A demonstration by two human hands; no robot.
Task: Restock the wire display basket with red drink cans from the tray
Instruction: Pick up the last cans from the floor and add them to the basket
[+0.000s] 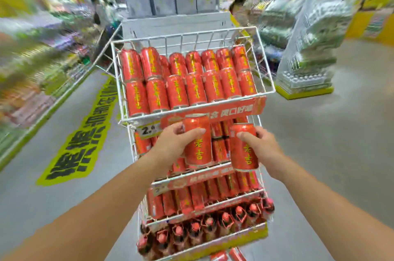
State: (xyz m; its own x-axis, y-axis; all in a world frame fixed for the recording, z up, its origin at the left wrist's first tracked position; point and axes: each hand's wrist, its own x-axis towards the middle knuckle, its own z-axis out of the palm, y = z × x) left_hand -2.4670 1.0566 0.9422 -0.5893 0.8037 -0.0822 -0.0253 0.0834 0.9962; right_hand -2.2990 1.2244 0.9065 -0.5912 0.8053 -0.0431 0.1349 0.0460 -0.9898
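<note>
My left hand [170, 145] grips an upright red drink can [198, 145] with yellow characters, just below the front rim of the top white wire basket [265, 64]. My right hand [261, 147] holds a second red can [243, 150], tilted slightly, beside the first. The top basket holds two rows of red cans [187, 81] lying on their sides, sloping toward me. A red price strip [234, 109] runs along its front. The tray is not in view.
Lower tiers of the wire rack [261, 175] hold more red cans and dark bottles with red caps [209, 224]. A wrapped pallet of bottled water [309, 52] stands on the right. Shelves [36, 73] line the left aisle, and people stand behind the rack.
</note>
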